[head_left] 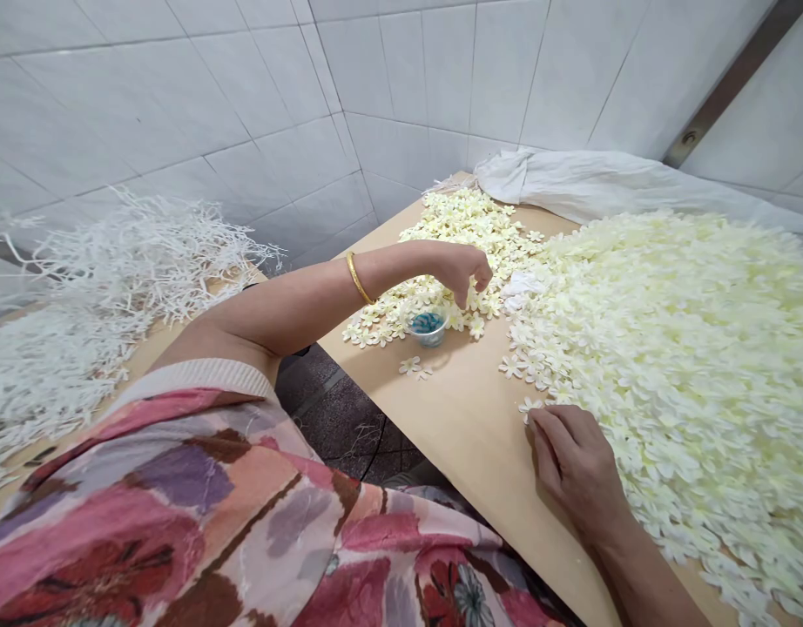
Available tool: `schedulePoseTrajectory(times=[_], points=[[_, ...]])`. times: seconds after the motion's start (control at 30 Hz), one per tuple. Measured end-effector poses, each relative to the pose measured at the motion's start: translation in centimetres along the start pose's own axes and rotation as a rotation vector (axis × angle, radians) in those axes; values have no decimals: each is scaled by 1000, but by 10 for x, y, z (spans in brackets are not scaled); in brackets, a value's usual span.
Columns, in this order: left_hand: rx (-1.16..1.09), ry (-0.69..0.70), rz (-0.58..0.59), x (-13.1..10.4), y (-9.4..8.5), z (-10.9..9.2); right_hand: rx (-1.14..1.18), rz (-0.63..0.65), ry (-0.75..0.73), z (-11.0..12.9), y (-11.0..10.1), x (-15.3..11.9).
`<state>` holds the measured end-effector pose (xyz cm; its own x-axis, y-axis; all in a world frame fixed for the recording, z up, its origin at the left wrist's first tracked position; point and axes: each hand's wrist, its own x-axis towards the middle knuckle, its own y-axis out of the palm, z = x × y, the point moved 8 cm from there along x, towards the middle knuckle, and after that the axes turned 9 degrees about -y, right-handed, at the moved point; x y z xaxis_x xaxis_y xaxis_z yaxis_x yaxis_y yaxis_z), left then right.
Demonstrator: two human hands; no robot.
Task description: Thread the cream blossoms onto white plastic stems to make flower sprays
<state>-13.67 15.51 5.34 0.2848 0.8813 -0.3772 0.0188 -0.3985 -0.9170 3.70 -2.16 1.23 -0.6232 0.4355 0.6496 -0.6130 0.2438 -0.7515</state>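
Note:
My left hand [463, 268], with a gold bangle [358, 277] on its wrist, hangs over a pile of small pale yellow artificial flowers [467, 218]. Its thumb points down apart from the bent fingers, and I see nothing between them. Just below and left of it stands a small clear cup [428, 331] with blue material inside. Nearer to me, my right hand [577, 461] rests by the board with thumb and fingers pinched at the edge of a single white-yellow flower [529, 407]. A few loose flowers [411, 366] lie in front of the cup.
A large heap of similar flowers [689, 374] covers the right side of the brown tabletop [454, 418]. White plastic sheeting [571, 178] lies behind it. White branching stems [146, 252] are heaped on another surface at left. Tiled walls [408, 78] meet behind the table.

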Motion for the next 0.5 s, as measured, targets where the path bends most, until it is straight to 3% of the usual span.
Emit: schedulePoseTrajectory(times=[0.13,0.2,0.33,0.5], points=[[-138,-34,-15,3,-9,9,11,12,9,-1,1,0],[-173,0,-75,7,-20,14,17,15,20,-1,2,-1],[-179,-15,-373,20,-60,40,38,-14,30,3,0,-1],[-191,-383,-728,41,-118,111,64,-172,-63,6,-7,-3]])
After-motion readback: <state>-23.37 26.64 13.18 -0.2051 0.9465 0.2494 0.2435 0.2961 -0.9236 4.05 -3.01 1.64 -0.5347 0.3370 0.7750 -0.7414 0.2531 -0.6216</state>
